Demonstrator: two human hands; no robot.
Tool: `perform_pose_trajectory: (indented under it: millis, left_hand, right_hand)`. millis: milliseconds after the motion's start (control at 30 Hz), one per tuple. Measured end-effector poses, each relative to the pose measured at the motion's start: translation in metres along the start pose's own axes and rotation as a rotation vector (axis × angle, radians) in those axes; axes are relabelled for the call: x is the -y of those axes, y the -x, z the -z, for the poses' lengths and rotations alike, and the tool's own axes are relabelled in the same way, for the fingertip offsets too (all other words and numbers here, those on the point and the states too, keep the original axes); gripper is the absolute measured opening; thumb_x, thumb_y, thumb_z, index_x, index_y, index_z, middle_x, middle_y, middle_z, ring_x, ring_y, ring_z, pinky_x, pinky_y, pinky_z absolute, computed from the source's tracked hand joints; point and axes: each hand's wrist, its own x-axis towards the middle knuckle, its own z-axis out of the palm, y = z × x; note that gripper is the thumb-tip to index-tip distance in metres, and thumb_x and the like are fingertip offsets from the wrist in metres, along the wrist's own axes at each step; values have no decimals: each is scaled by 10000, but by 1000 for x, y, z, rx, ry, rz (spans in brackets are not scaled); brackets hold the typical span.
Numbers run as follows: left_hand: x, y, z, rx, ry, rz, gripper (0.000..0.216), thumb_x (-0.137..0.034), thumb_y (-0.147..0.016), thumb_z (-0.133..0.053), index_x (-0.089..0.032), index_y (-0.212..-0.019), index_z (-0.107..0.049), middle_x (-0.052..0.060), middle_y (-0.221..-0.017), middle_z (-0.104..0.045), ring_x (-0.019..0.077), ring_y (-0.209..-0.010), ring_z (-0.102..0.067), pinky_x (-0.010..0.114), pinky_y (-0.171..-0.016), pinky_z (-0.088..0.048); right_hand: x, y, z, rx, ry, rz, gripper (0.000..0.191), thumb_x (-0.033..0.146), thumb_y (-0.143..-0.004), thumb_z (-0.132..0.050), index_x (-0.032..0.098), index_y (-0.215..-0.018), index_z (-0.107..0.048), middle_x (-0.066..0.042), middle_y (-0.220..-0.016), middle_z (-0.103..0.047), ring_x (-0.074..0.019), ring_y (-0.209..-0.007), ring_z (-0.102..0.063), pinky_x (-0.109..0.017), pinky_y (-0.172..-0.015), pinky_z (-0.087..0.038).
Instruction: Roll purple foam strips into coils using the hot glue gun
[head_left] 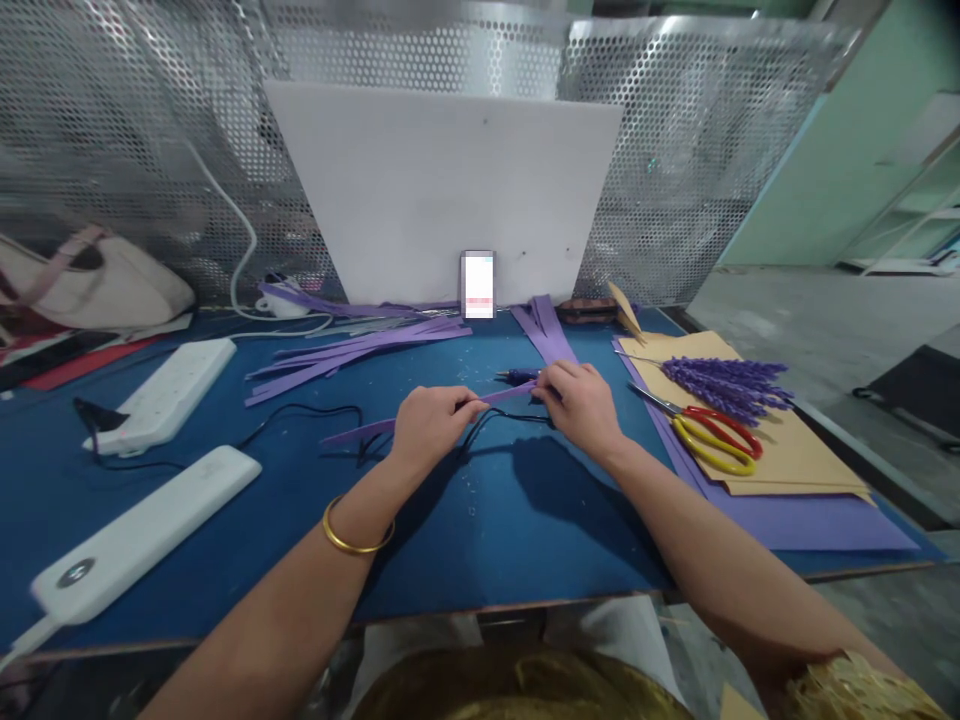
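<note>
A narrow purple paper strip (pixel 510 394) is stretched between my two hands above the blue table. My left hand (pixel 433 428) pinches it near the middle, and its loose end trails out to the left. At the strip's right end, the fingers of my right hand (pixel 579 405) are closed on it. A dark blue pen-like tool (pixel 519 376) lies just behind my right hand, with a black cord passing under the strip. More purple strips (pixel 360 352) lie flat behind my left hand, and a further bunch (pixel 547 330) rests behind my right.
On the right, scissors (pixel 712 435) with red and yellow handles and purple flower sprigs (pixel 727 385) lie on tan paper (pixel 795 465) over purple sheets. A power strip (pixel 180 390) and long white device (pixel 150 530) occupy the left. A phone (pixel 478 285) leans against a white board (pixel 450 180).
</note>
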Motion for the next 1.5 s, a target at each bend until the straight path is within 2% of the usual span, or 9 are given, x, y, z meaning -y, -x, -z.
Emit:
perform_pose_trajectory:
  millis: [500, 667, 1167, 1367, 1500]
  left_hand:
    - [3, -2, 2, -70, -30, -9, 242, -392, -909, -591, -269, -810, -774, -3, -769, -772, 188, -683, -655, 295, -608, -343]
    - [4, -2, 3, -50, -46, -19, 224, -351, -910, -587, -267, -821, -774, -2, -759, -765, 187, -680, -653, 294, -631, -358]
    - [10, -7, 13, -7, -27, 36, 252, -371, -896, -566, -247, -780, -752, 4, -734, -743, 188, -669, -627, 295, -595, -320]
    - [12, -8, 15, -43, -18, 31, 248, -379, -885, -575, -248, -762, -745, -1, -693, -731, 182, -643, -618, 294, -594, -330]
    - [15, -10, 18, -38, -14, 40, 249, -403, -868, -591, -256, -732, -739, -7, -648, -715, 185, -640, -623, 290, -575, -331]
  right_hand:
    - [-11, -3, 1, -19, 105, -59, 163, 208, -935, -581, 214, -772, -588, -37, -836, -682, -207, -770, -594, -333, -749, -357]
    - [-14, -4, 3, -34, 132, -77, 180, 218, -941, -562, 215, -763, -587, -41, -825, -678, -207, -753, -586, -336, -740, -354]
    - [-27, -5, 0, -61, 182, -123, 155, 188, -914, -600, 209, -761, -582, -43, -833, -682, -214, -784, -598, -336, -737, -345]
    - [-33, -5, 0, -75, 215, -108, 178, 218, -934, -580, 217, -755, -580, -47, -826, -680, -218, -777, -594, -340, -734, -349]
    - [-38, -6, 0, -105, 237, -154, 190, 235, -935, -576, 220, -745, -579, -58, -830, -685, -226, -778, -592, -349, -734, -347]
